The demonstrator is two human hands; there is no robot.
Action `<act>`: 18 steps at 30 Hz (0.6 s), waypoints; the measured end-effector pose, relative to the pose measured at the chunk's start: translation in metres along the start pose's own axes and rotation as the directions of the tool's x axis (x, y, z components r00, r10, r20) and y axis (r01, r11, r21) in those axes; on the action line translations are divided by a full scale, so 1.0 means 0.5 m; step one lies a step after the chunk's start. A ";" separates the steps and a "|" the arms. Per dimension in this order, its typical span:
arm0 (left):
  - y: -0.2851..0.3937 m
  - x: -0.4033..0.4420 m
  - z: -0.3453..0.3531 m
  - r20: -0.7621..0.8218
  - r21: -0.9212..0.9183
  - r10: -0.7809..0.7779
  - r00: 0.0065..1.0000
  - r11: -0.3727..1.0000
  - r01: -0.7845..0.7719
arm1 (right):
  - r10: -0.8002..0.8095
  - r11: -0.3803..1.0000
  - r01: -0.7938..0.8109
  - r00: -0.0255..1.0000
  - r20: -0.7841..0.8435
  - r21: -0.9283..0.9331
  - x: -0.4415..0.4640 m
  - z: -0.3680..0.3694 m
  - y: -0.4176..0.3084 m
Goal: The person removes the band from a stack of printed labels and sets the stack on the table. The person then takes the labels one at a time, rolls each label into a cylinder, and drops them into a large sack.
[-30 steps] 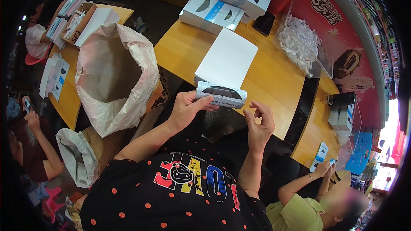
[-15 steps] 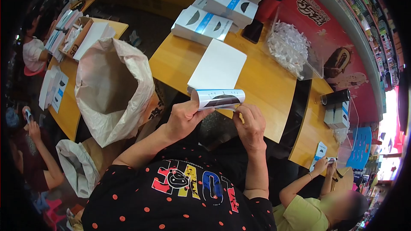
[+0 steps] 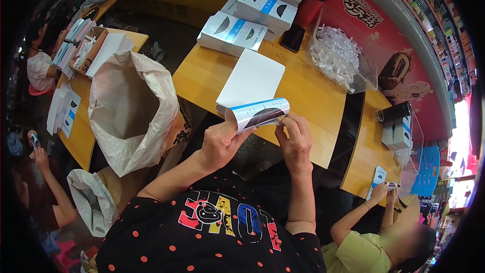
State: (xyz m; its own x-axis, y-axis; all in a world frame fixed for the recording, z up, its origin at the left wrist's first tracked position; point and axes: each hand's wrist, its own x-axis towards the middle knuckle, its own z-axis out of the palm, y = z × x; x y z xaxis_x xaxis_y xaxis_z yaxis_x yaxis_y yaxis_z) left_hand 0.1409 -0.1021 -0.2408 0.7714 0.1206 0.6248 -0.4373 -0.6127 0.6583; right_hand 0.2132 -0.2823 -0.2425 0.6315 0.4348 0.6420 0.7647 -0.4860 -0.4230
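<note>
A curled, printed glossy sheet (image 3: 257, 113), white with a blue stripe and a black half-oval, is bent into a loose roll between both hands. My left hand (image 3: 221, 144) grips its left end, with the thumb along the lower edge. At the lower right edge, my right hand (image 3: 294, 140) pinches the sheet between thumb and fingers. Just beyond the roll, a stack of blank white sheets (image 3: 253, 75) lies on the wooden table (image 3: 308, 121). Whether the curled sheet is one layer or more I cannot tell.
Banded stacks of printed sheets (image 3: 231, 29) stand at the back, beside a phone (image 3: 293, 38) and a clear bin of white scraps (image 3: 335, 53). An open woven sack (image 3: 108, 131) is at left. A co-worker's hands (image 3: 382, 192) hold a small item at right; other people sit at left.
The right end of the curled sheet has risen a little, so the roll slants more. Both hands keep their hold, and the whole view has shifted slightly.
</note>
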 end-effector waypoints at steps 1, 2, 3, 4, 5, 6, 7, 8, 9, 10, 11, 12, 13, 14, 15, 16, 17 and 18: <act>-0.002 -0.002 0.002 -0.007 0.012 0.017 1.000 1.000 -0.017 | 0.003 1.000 -0.003 1.000 0.000 -0.002 0.000 0.001 0.000; -0.003 -0.003 0.003 -0.014 0.024 0.034 0.999 0.999 -0.034 | 0.010 1.000 -0.010 1.000 0.002 -0.006 0.001 0.002 0.000; -0.003 -0.004 0.003 -0.011 0.022 0.035 0.999 0.999 -0.034 | 0.017 1.000 -0.017 1.000 0.005 -0.011 0.000 0.002 0.000; -0.003 -0.004 0.003 -0.010 0.043 0.047 0.999 0.998 -0.046 | 0.020 1.000 -0.020 1.000 0.005 -0.013 -0.004 0.002 0.003; -0.003 -0.005 0.003 -0.009 0.065 0.059 0.998 0.996 -0.058 | 0.038 0.999 -0.037 0.999 0.030 -0.011 -0.008 0.003 0.008; -0.004 -0.005 0.003 -0.007 0.063 0.058 0.998 0.996 -0.058 | 0.056 0.998 -0.056 0.997 0.056 -0.009 -0.011 0.003 0.009; -0.004 -0.005 0.003 -0.007 0.070 0.076 0.997 0.995 -0.075 | 0.057 0.998 -0.057 0.997 0.056 -0.010 -0.010 0.003 0.008; -0.005 -0.006 0.003 -0.007 0.078 0.093 0.996 0.993 -0.093 | 0.068 0.998 -0.068 0.997 0.024 0.004 -0.005 0.004 0.004; -0.006 -0.006 0.002 -0.007 0.077 0.093 0.996 0.993 -0.092 | 0.078 0.997 -0.078 0.997 -0.008 0.019 -0.002 0.005 0.002; -0.007 -0.006 0.002 0.000 0.077 0.091 0.996 0.993 -0.090 | 0.078 0.997 -0.078 0.997 -0.007 0.019 -0.001 0.008 0.002; -0.008 -0.007 0.001 0.008 0.077 0.088 0.996 0.993 -0.088 | 0.080 0.996 -0.079 0.996 -0.028 0.035 -0.001 0.010 0.003; -0.008 -0.007 0.001 0.008 0.077 0.086 0.996 0.993 -0.087 | 0.082 0.996 -0.079 0.995 -0.049 0.051 -0.001 0.013 0.003; -0.009 -0.007 0.001 0.013 0.078 0.081 0.997 0.994 -0.082 | 0.082 0.996 -0.080 0.995 -0.049 0.051 -0.001 0.014 0.004; -0.010 -0.007 0.001 0.018 0.078 0.076 0.997 0.994 -0.077 | 0.087 0.995 -0.084 0.995 -0.049 0.057 -0.001 0.016 0.005; -0.011 -0.007 0.001 0.017 0.078 0.073 0.997 0.994 -0.074 | 0.092 0.994 -0.089 0.995 -0.049 0.065 -0.002 0.017 0.005; -0.012 -0.007 0.000 0.021 0.074 0.079 0.997 0.994 -0.080 | 0.093 0.994 -0.089 0.995 -0.047 0.065 -0.003 0.016 0.006; -0.013 -0.007 -0.001 0.025 0.070 0.085 0.996 0.994 -0.086 | 0.163 0.978 -0.162 0.987 0.003 0.130 -0.006 0.014 0.007; -0.013 -0.008 -0.003 0.025 0.070 0.083 0.996 0.994 -0.084 | 0.228 0.953 -0.235 0.972 0.058 0.191 -0.009 0.011 0.009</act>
State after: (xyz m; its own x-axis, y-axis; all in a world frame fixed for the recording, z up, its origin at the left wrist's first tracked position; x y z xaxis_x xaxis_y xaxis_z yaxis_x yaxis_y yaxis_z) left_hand 0.1402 -0.0975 -0.2470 0.7439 0.0500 0.6664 -0.4675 -0.6736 0.5724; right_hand 0.2143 -0.2823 -0.2507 0.7957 0.3553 0.4906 0.6048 -0.4208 -0.6761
